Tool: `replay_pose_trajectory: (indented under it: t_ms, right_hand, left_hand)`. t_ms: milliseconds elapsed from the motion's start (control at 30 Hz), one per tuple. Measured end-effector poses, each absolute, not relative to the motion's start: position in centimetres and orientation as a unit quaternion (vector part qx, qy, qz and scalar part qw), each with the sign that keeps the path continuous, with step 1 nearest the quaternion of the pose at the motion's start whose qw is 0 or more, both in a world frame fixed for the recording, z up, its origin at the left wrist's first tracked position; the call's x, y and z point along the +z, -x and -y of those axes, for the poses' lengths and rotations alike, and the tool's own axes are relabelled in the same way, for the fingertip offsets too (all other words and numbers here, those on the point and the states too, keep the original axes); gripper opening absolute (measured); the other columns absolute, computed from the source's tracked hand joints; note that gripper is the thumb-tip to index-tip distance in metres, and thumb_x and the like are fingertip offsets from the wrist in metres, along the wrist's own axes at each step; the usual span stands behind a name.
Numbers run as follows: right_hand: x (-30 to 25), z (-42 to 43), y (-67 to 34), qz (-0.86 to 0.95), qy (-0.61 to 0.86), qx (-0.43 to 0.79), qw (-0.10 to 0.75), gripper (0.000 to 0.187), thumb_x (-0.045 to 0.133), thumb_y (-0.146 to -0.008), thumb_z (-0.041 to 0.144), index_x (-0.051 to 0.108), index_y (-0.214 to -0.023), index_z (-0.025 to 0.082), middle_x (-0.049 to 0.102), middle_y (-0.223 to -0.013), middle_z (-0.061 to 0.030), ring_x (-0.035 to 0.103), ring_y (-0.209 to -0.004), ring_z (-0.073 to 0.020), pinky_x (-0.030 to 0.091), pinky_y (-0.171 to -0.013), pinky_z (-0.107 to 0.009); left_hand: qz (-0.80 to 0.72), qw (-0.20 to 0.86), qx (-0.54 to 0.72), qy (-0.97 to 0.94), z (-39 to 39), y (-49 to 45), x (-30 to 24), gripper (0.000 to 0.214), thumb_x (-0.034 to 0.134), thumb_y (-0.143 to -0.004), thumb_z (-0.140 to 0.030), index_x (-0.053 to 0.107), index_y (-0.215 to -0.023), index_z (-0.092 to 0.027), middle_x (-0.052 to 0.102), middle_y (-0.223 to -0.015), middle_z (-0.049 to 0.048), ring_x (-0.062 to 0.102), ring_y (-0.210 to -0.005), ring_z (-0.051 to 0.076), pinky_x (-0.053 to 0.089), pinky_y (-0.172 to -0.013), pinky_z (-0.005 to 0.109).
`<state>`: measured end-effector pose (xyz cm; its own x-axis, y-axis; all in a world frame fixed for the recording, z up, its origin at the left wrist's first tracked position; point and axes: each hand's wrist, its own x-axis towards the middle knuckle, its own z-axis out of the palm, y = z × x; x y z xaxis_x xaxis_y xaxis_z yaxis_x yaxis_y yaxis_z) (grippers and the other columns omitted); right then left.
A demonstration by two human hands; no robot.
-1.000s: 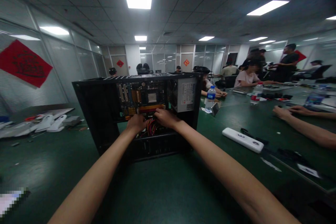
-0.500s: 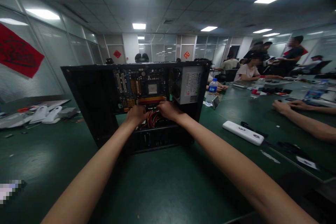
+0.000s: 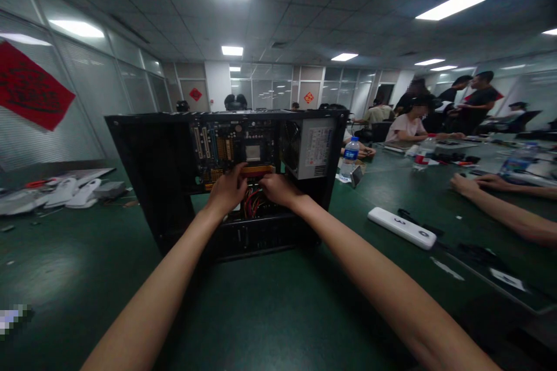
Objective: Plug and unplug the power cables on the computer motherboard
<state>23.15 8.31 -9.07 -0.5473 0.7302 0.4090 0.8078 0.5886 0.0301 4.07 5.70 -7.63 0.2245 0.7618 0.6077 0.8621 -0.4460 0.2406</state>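
An open black computer case [image 3: 148, 179] stands in front of me, with its motherboard [image 3: 237, 132] facing me. My left hand [image 3: 226, 192] is at the left end of the orange and red memory slots [image 3: 261, 170]. Its forefinger reaches up, apart from the thumb, and nothing shows between them. My right hand [image 3: 278, 188] is closed at the right end of the same slots; whatever its fingertips may grip is hidden. Between my hands and just below them hang red and yellow power cables [image 3: 251, 203]. The power supply [image 3: 311, 148] fills the case's upper right corner.
White plastic parts [image 3: 72, 192] lie on the green table [image 3: 270, 301] at left. To the right are a white power strip [image 3: 400, 227], a water bottle [image 3: 350, 156] and a small dark box [image 3: 356, 176]. Another person's hands [image 3: 465, 184] rest at the far right.
My left hand has shifted slightly, its forefinger now raised over the slots and apart from the thumb. My right hand stays by the slots, its fingers more curled. The view has tilted up a little.
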Motion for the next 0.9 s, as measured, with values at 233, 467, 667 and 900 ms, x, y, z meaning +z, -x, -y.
replay_pose_trajectory:
  t_ms: [233,467,667,900]
  right_hand:
    - [-8.5,-9.2,-21.9,0.818,0.349,0.002,0.458,0.05,0.051,-0.089,0.012,0.048,-0.139,0.012,0.071,-0.102,-0.0093,0.067,-0.09,-0.0179,0.049,-0.084,-0.029]
    - [-5.6,-10.6,-18.3,0.69,0.325,0.321,0.562,0.055,0.052,-0.082,0.014,0.045,-0.137,0.017,0.058,-0.06,0.0073,0.052,-0.046,-0.0102,0.044,-0.049,-0.021]
    - [-6.0,-9.5,-18.1,0.671,0.309,0.376,0.559,0.024,0.049,-0.08,0.018,0.058,-0.102,0.017,0.056,-0.062,0.0068,0.051,-0.047,-0.0084,0.041,-0.046,-0.018]
    - [-8.2,-7.3,-19.2,0.712,0.35,0.159,0.588,0.032,0.053,-0.086,0.026,0.062,-0.116,0.016,0.07,-0.083,-0.0023,0.065,-0.075,-0.0142,0.05,-0.071,-0.024]
  left_hand:
    - [0.539,0.043,-0.278,0.794,-5.6,-3.9,-7.9,0.056,0.05,-0.092,-0.028,0.04,-0.147,-0.024,0.073,-0.11,0.0084,0.07,-0.098,0.027,0.052,-0.087,0.038]
    - [0.537,0.037,-0.277,0.796,-5.7,-3.7,-7.9,0.051,0.049,-0.091,-0.025,0.045,-0.142,-0.026,0.07,-0.121,0.0073,0.068,-0.107,0.027,0.05,-0.091,0.035]
    - [0.536,0.046,-0.275,0.797,-5.5,-3.7,-7.7,0.043,0.048,-0.09,-0.023,0.051,-0.133,-0.025,0.071,-0.114,0.0076,0.069,-0.102,0.028,0.051,-0.083,0.035]
    - [0.533,0.034,-0.306,0.788,-4.8,-3.7,-7.4,0.048,0.049,-0.093,-0.027,0.044,-0.141,-0.026,0.072,-0.115,0.0072,0.069,-0.103,0.027,0.052,-0.086,0.035]
